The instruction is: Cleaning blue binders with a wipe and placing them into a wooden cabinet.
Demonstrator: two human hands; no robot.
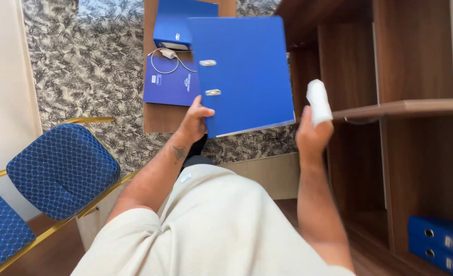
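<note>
My left hand point(195, 120) grips the lower left corner of a blue lever-arch binder point(247, 71), held up flat in front of me with two metal clasps showing on its cover. My right hand point(314, 130) is raised just right of the binder, beside its lower right corner. One of its fingers is wrapped in a white bandage point(318, 102). I cannot tell whether it touches the binder.
A wooden shelf unit point(405, 107) stands on the right, with blue binders point(441, 243) on its bottom shelf. A small wooden table point(157, 115) ahead holds another blue binder point(173, 25), a dark blue booklet point(170, 84) and a white cable. Blue padded chairs point(63, 168) with gold frames stand left.
</note>
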